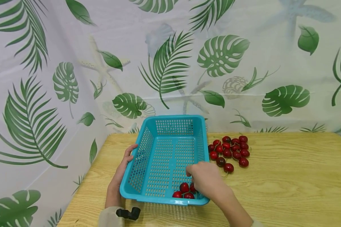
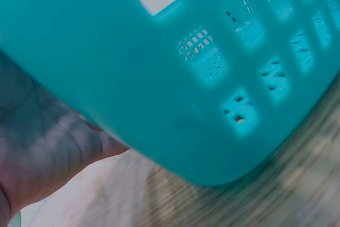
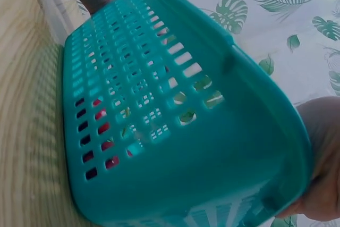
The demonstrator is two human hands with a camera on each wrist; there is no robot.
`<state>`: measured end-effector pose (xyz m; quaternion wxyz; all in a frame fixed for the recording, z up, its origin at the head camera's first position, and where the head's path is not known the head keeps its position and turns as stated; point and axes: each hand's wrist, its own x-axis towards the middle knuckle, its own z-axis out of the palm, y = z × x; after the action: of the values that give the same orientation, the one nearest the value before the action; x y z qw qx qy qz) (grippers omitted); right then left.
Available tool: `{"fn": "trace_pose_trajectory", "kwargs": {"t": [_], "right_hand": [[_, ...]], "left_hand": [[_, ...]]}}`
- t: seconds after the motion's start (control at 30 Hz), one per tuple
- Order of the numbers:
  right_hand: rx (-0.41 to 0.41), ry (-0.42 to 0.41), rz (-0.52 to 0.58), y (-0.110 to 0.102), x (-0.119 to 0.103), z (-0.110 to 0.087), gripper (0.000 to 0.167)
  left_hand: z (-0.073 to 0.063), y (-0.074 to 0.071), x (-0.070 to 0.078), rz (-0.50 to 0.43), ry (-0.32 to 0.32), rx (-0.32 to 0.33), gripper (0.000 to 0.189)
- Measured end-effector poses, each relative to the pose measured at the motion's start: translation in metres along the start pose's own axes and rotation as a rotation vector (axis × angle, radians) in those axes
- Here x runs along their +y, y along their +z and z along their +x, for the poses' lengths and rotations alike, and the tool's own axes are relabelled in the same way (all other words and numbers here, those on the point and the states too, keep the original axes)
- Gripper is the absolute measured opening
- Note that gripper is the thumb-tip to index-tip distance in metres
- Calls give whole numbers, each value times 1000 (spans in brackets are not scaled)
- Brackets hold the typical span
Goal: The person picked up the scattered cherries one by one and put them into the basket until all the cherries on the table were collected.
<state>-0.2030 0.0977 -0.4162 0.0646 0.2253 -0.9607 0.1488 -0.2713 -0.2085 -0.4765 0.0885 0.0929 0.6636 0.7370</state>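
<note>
Table (image 1: 287,176): wood-grained, before a leaf-printed sheet (image 1: 272,69).
Basket (image 1: 171,164): blue, perforated, at left on table.
Right hand (image 1: 207,178): bent over basket's near right corner; grip cannot be told.
Left hand (image 1: 122,167): touching basket's left rim; grip cannot be told.
Cherries: some inside, near right (image 1: 184,187); a larger group right of the basket (image 1: 227,154).

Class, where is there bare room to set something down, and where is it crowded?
Free: the table right of the loose cherries, and the floor of the basket toward its far wall. Crowded: the basket's near right corner, with more cherries beside the right hand.
</note>
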Motion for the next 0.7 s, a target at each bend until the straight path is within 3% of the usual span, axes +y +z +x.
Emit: {"fn": "trace_pose_trajectory", "kwargs": {"t": [0.27, 0.7], "right_hand": [[20, -23, -136, 8, -3, 2, 29], [39, -24, -171, 9, -3, 2, 29]], "left_hand": [[0, 0, 1, 9, -3, 2, 49], [0, 0, -1, 13, 7, -7, 49]]}}
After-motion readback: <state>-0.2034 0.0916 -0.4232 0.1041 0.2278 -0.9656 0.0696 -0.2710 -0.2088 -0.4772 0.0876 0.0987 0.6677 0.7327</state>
